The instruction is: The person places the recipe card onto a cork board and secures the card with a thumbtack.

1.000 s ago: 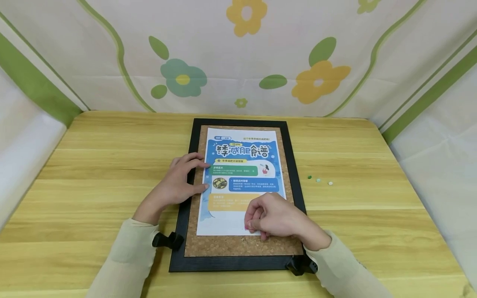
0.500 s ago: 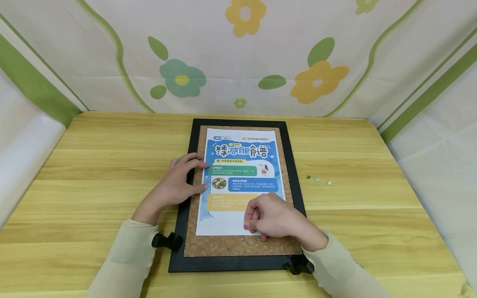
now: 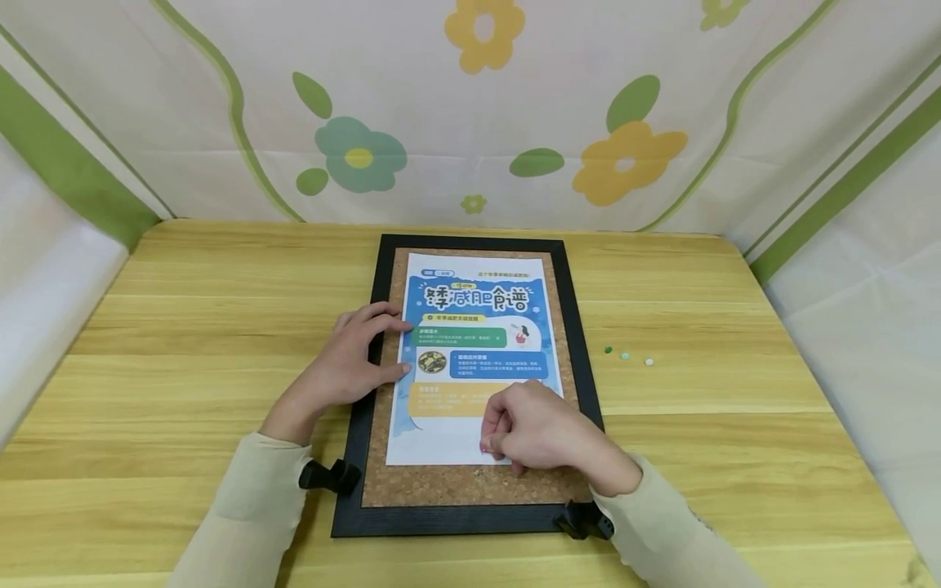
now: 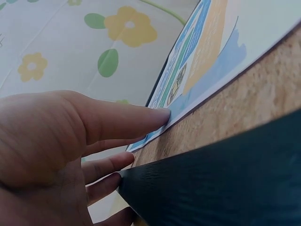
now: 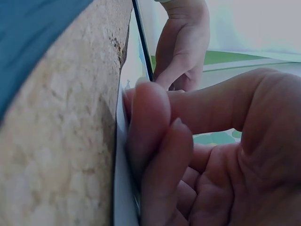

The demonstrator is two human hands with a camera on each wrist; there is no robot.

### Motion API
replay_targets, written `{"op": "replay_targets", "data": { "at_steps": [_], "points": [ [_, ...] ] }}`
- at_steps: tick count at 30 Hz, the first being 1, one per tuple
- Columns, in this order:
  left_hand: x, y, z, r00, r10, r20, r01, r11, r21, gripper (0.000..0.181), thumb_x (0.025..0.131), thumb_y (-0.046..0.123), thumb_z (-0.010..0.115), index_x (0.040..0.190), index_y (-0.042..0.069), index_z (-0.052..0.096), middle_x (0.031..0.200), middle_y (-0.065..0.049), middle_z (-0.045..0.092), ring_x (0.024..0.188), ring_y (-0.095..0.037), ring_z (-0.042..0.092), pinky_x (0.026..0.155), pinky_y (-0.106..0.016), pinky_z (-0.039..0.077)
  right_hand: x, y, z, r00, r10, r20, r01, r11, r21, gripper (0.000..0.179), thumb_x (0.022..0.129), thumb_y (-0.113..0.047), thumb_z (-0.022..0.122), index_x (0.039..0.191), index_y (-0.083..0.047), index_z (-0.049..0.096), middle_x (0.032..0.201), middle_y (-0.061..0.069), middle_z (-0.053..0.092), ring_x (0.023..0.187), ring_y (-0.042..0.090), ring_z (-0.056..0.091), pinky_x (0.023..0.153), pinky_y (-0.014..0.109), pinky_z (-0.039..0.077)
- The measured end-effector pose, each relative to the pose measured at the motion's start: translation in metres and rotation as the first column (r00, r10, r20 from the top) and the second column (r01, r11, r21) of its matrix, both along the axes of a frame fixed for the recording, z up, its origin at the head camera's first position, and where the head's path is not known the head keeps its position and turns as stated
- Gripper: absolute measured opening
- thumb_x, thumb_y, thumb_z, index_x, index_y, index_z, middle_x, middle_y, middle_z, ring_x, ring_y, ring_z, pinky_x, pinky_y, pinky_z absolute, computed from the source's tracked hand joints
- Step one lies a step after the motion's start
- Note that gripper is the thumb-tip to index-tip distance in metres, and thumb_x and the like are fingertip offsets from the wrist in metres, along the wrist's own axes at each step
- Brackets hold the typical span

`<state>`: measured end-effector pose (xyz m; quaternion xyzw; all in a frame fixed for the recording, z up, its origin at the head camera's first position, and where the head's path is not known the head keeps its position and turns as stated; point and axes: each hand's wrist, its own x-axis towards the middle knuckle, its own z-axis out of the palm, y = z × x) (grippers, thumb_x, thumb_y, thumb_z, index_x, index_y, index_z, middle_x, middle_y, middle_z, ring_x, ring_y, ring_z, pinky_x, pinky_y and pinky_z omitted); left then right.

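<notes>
1. While the paper (image 3: 434,445) on the corkboard (image 3: 470,488) is touched at nine o'clock by the left hand (image 3: 351,359), a pink speck (image 3: 483,449) is pinched at six by the right hand (image 3: 542,426) (head).
2. Left wrist: its fingers are spread.
3. Right wrist: bent fingers are bunched.

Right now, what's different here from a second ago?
Very little: the right sleeve has edged slightly left. Nothing was visibly grasped or released. The right hand still pinches a small pink piece over the sheet, the left hand still rests at its left edge, and the framed corkboard stays put.
</notes>
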<state>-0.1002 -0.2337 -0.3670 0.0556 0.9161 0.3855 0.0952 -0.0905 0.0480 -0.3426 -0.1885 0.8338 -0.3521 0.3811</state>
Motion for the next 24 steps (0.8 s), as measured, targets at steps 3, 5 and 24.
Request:
{"op": "replay_targets", "data": {
  "at_steps": [3, 5, 24],
  "points": [
    [0.0000, 0.0005, 0.0001, 1.000, -0.002, -0.002, 0.002, 1.000, -0.001, 0.049, 0.095, 0.013, 0.080, 0.141, 0.006, 0.068, 0.167, -0.019, 0.041, 0.149, -0.047, 0.030, 0.118, -0.070, 0.034, -0.0005, 0.0002, 0.0000, 1.000, 0.001, -0.003, -0.001, 1.000, 0.002, 0.016, 0.093, 0.004, 0.072, 0.084, -0.009, 0.071, 0.075, 0.002, 0.072, 0.050, 0.016, 0.063, 0.053, 0.035, 0.056],
    [0.0001, 0.0007, 0.0003, 1.000, -0.002, -0.003, 0.002, 1.000, -0.001, 0.049, 0.095, 0.013, 0.080, 0.142, 0.006, 0.068, 0.167, -0.019, 0.042, 0.149, -0.048, 0.030, 0.118, -0.070, 0.034, -0.0007, 0.0004, -0.0004, 1.000, 0.003, -0.006, -0.003, 1.000, 0.000, 0.016, 0.093, 0.004, 0.071, 0.083, -0.009, 0.071, 0.075, 0.002, 0.072, 0.049, 0.016, 0.063, 0.053, 0.035, 0.056],
    [0.0000, -0.0001, -0.0009, 1.000, -0.004, 0.001, 0.004, 1.000, -0.010, 0.050, 0.096, 0.015, 0.079, 0.143, 0.006, 0.067, 0.168, -0.019, 0.041, 0.150, -0.048, 0.030, 0.119, -0.070, 0.032, -0.0007, -0.0018, 0.0016, 0.996, 0.043, -0.079, -0.040, 0.998, 0.041, 0.022, 0.092, 0.005, 0.073, 0.079, -0.012, 0.072, 0.072, -0.002, 0.071, 0.054, 0.013, 0.057, 0.054, 0.029, 0.048]
  ]
}}
